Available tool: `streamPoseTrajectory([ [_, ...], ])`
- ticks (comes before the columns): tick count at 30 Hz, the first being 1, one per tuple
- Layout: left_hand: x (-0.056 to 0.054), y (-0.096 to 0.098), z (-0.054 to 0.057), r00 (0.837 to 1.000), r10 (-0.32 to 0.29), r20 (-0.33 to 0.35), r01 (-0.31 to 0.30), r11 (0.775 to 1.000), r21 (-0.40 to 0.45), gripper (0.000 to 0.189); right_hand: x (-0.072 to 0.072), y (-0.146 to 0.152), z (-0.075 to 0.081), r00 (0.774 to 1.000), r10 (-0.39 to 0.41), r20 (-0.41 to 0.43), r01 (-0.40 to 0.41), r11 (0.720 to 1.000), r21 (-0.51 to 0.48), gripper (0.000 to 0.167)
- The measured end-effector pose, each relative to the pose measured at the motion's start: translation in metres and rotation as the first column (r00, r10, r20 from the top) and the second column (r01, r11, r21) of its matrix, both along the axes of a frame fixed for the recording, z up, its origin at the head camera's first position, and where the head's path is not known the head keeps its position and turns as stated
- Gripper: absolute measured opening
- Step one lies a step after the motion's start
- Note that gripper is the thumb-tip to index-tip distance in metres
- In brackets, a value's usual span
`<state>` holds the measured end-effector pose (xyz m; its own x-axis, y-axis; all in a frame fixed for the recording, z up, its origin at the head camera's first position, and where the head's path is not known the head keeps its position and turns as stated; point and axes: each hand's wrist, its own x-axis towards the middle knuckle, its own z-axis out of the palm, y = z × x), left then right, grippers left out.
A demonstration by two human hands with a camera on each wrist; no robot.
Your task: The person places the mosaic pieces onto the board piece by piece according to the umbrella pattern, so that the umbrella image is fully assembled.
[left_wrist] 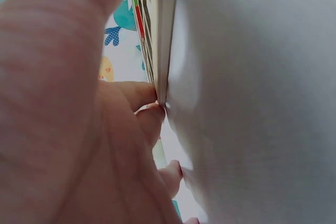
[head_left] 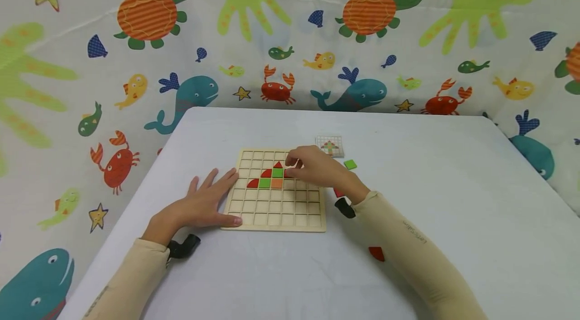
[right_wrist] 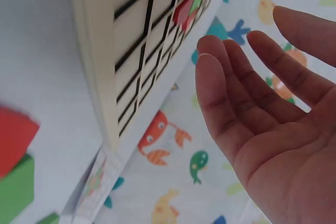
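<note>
A wooden grid board [head_left: 272,219] lies on the white table with a cluster of coloured tiles in its squares. A red triangle [head_left: 278,165] tops a green tile [head_left: 277,173], and an orange tile [head_left: 277,183] sits below that. Curved red tiles [head_left: 252,183] step down to the left, and another red tile is partly covered by my right hand [head_left: 312,165]. That hand hovers over the board, fingers loosely bent and holding nothing in the right wrist view. My left hand [head_left: 206,204], fingers spread, rests against the board's left edge with the thumb at its near corner.
Behind the board's right corner lies a stack of pattern cards [head_left: 330,147]. Loose tiles lie to the right: a green one [head_left: 350,164], a red one [head_left: 338,192] beside my wrist, and a curved red one [head_left: 376,253] by the right sleeve. A printed cloth hangs behind.
</note>
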<state>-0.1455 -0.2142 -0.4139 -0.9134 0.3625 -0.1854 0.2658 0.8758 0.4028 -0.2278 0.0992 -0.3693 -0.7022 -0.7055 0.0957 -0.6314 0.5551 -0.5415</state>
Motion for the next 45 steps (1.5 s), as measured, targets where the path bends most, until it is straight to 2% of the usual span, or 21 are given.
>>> streamPoseTrajectory([
  [8, 0.0, 0.002, -0.001, 1.0, 0.001, 0.006, -0.001, 1.0, -0.001, 0.123, 0.002, 0.048, 0.01, 0.991, -0.119, 0.059, 0.119, 0.993, 0.0, 0.03],
  [16, -0.001, 0.0, -0.002, 1.0, 0.002, 0.002, -0.002, 1.0, -0.01, 0.124, -0.018, 0.104, 0.001, 0.974, -0.177, 0.141, 0.176, 0.984, 0.016, 0.034],
  [20, 0.001, -0.002, -0.004, 1.0, 0.01, -0.009, -0.01, 1.0, -0.012, 0.124, -0.03, 0.119, -0.005, 0.954, -0.245, 0.172, 0.241, 0.97, 0.044, 0.036],
  [25, 0.002, -0.003, -0.004, 1.0, 0.008, -0.013, -0.008, 1.0, 0.013, 0.124, -0.038, 0.126, -0.014, 0.917, -0.332, 0.223, 0.317, 0.943, 0.099, 0.035],
  [29, 0.003, -0.003, -0.002, 1.0, 0.004, -0.006, -0.004, 1.0, 0.019, 0.125, -0.044, 0.128, -0.021, 0.905, -0.355, 0.235, 0.336, 0.934, 0.117, 0.032],
  [39, -0.003, 0.001, -0.003, 1.0, -0.004, -0.01, 0.004, 1.0, 0.002, 0.124, -0.046, 0.133, -0.027, 0.916, -0.343, 0.207, 0.315, 0.936, 0.157, 0.024],
  [45, -0.002, 0.005, -0.003, 1.0, -0.008, -0.013, 0.007, 1.0, -0.01, 0.124, -0.046, 0.132, -0.028, 0.926, -0.333, 0.179, 0.316, 0.941, 0.118, 0.013],
])
